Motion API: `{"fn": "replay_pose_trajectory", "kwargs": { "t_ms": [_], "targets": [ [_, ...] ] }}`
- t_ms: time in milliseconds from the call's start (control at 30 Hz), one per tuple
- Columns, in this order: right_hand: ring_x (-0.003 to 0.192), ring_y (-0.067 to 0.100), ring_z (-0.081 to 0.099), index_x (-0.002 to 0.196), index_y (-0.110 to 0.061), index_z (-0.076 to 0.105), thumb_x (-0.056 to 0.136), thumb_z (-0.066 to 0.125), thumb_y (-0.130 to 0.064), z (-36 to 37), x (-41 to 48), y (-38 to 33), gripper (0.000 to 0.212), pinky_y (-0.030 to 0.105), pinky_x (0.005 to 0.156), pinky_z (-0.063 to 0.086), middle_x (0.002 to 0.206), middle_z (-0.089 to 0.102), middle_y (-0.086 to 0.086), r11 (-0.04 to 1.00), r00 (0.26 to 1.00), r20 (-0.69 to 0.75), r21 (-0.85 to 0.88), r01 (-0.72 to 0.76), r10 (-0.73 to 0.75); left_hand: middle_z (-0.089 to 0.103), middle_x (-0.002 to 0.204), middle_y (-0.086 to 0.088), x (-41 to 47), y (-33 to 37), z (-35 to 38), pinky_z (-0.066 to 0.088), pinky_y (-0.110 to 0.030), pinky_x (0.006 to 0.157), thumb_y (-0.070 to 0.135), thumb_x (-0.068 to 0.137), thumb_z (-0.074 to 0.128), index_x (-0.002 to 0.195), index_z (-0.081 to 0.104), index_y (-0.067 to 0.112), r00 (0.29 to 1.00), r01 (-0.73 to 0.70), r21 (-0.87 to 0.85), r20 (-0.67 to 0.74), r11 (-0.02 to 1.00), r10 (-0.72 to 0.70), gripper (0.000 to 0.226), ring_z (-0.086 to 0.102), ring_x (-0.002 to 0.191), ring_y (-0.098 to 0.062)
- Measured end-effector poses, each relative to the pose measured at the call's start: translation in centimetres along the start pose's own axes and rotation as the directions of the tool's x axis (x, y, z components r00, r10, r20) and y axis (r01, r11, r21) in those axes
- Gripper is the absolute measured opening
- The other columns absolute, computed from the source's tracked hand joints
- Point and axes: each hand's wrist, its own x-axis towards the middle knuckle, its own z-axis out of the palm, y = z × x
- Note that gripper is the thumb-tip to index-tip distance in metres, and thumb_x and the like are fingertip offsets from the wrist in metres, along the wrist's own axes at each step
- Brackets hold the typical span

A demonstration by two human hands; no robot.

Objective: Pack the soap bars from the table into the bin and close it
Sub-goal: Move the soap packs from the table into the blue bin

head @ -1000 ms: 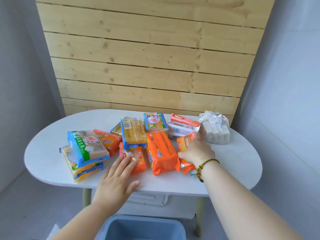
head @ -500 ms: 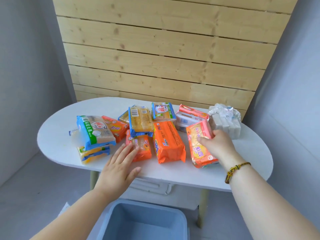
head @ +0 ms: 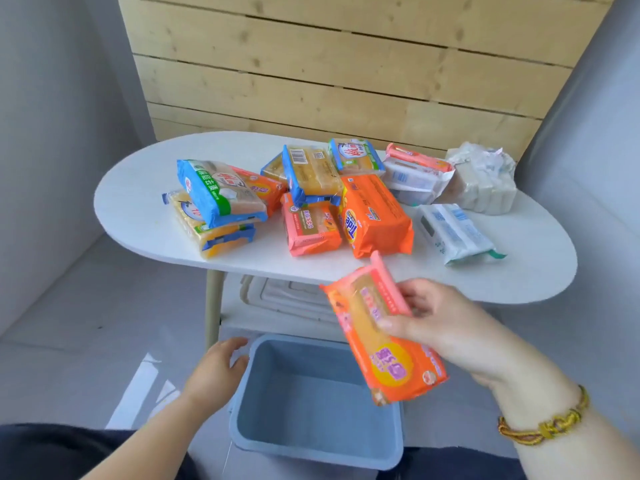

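My right hand (head: 446,327) grips an orange soap pack (head: 381,337) in the air, tilted above the right side of the open blue bin (head: 311,441) on the floor. The bin looks empty. My left hand (head: 216,370) rests on the bin's left rim, fingers curled over its edge. Several wrapped soap packs lie on the white oval table (head: 138,209): an orange Tide pack (head: 375,216), a salmon pack (head: 310,225), blue and yellow packs (head: 218,194), a white pack (head: 453,233) and a bundle of white bars (head: 481,181).
A white lid-like piece (head: 287,299) lies on the shelf under the table, just behind the bin. A wooden plank wall (head: 346,64) backs the table and grey walls close both sides. Dark-clothed legs (head: 69,452) fill the bottom left.
My right hand lifted the orange soap pack off the table and brought it down over the bin. My left hand left the table and went to the bin's rim. The view tilted downward.
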Motion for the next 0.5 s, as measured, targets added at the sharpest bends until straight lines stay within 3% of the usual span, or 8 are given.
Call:
{"fn": "replay_pose_trajectory", "kwargs": {
  "t_ms": [67,167,267,333,433,500],
  "targets": [
    [0.079,0.010,0.059,0.081,-0.025,0.053,0.076,0.071,-0.010,3.2,1.2,2.9,0.024,0.023,0.073,0.050,0.085,0.060,-0.007,0.978,0.982,0.107,-0.158,-0.138,0.156,0.039,0.142,-0.013,0.7,-1.1,1.2,0.032,-0.032,0.103,0.015,0.093,0.044,0.133,0.038,0.010,0.993,0.066,-0.012,0.095,0.998,-0.065,0.041,0.040,0.128,-0.028],
    [0.081,0.014,0.059,0.080,-0.020,0.052,0.076,0.069,-0.015,7.9,4.8,8.8,0.018,0.025,0.072,0.047,0.085,0.060,-0.003,0.909,0.920,0.114,-0.236,-0.343,0.376,0.030,0.148,-0.013,1.7,-2.4,3.2,0.034,-0.031,0.100,0.013,0.094,0.042,0.139,0.027,0.011,0.964,0.188,-0.076,0.206,0.979,-0.169,0.048,0.038,0.130,-0.029],
    [0.078,0.019,0.062,0.082,-0.012,0.056,0.079,0.067,-0.011,10.3,7.3,13.9,0.012,0.028,0.072,0.051,0.088,0.063,0.005,0.858,0.859,0.045,-0.091,-0.506,0.511,0.031,0.147,-0.014,2.1,-3.1,4.7,0.037,-0.034,0.100,0.007,0.091,0.043,0.141,0.022,0.012,0.951,0.233,-0.058,0.221,0.971,-0.215,0.054,0.042,0.126,-0.034],
    [0.089,0.027,0.065,0.088,-0.008,0.060,0.081,0.064,-0.007,11.8,8.4,16.8,0.008,0.037,0.083,0.054,0.102,0.067,0.015,0.803,0.802,0.057,0.008,-0.595,0.594,0.033,0.147,-0.015,2.7,-3.8,5.4,0.035,-0.035,0.102,0.004,0.089,0.044,0.142,0.021,0.012,0.955,0.235,-0.017,0.192,0.972,-0.227,0.058,0.041,0.127,-0.033],
    [0.104,0.034,0.063,0.109,0.005,0.059,0.084,0.062,-0.004,13.2,9.9,19.6,0.027,0.039,0.086,0.051,0.116,0.063,0.025,0.713,0.730,0.058,0.171,-0.680,0.681,0.027,0.149,-0.012,3.3,-4.9,6.2,0.032,-0.034,0.105,-0.003,0.086,0.041,0.143,0.016,0.011,0.945,0.270,-0.031,0.201,0.962,-0.259,0.063,0.036,0.131,-0.032],
    [0.106,0.034,0.062,0.112,0.003,0.056,0.084,0.062,-0.005,13.9,11.1,20.8,0.030,0.038,0.085,0.051,0.118,0.063,0.023,0.694,0.719,0.054,0.216,-0.686,0.693,0.026,0.150,-0.009,3.5,-5.6,6.5,0.030,-0.033,0.106,-0.003,0.086,0.041,0.144,0.009,0.017,0.935,0.286,-0.026,0.225,0.958,-0.273,0.069,0.034,0.133,-0.030]
  ]
}}
